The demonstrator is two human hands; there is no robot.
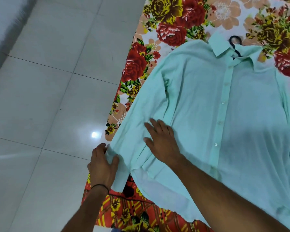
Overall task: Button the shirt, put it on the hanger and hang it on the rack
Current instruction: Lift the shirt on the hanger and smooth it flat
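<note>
A pale mint-green shirt [224, 101] lies face up on a flowered bedsheet, its front placket closed with several white buttons showing down the middle. A black hanger hook [233, 41] sticks out of the collar; the rest of the hanger is hidden inside the shirt. My left hand [103, 162] pinches the cuff end of the left sleeve at the bed's edge. My right hand [162, 141] lies flat with straight fingers on that sleeve, pressing it against the sheet.
The flowered bedsheet [172, 20] covers the bed under the shirt. A glossy grey tiled floor [49, 81] fills the left side. A red and yellow checked cloth [129, 213] lies at the bottom below the shirt's hem. No rack is in view.
</note>
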